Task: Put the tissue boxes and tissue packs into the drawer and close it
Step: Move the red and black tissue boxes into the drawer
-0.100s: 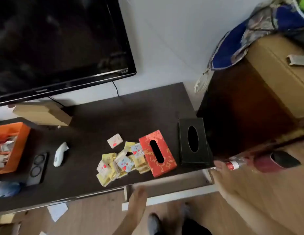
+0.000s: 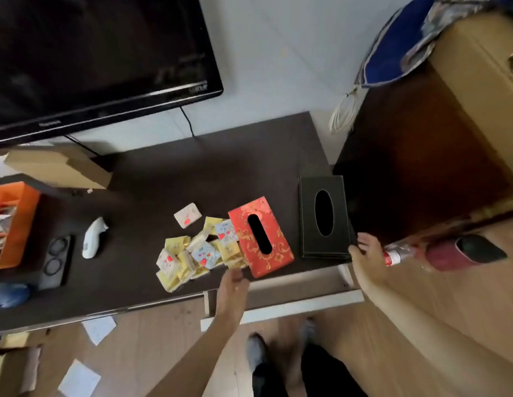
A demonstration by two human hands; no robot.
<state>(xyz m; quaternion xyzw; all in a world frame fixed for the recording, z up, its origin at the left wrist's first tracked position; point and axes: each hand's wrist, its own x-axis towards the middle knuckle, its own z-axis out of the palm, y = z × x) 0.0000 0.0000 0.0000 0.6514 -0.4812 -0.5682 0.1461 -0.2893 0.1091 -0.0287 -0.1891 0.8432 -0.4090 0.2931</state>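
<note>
A red patterned tissue box (image 2: 261, 236) lies on the dark TV stand (image 2: 192, 173), with a black tissue box (image 2: 324, 217) to its right. A heap of several small yellow and white tissue packs (image 2: 192, 253) lies left of the red box, and one pack (image 2: 188, 214) sits apart behind it. Below the stand's front edge a white drawer (image 2: 281, 310) stands pulled out. My left hand (image 2: 234, 285) is just in front of the red box's near corner, fingers loosely curled, holding nothing. My right hand (image 2: 367, 253) touches the black box's near right corner, fingers spread.
A television (image 2: 92, 53) hangs behind the stand. An orange box (image 2: 20, 224), a white handheld device (image 2: 93, 237) and a black tray (image 2: 56, 256) sit at the left. A dark cabinet (image 2: 407, 167) stands right, with a plastic bottle (image 2: 398, 253) on the floor.
Both hands have risen from beside the drawer to the stand's front edge: the left to the red box, the right to the black box.
</note>
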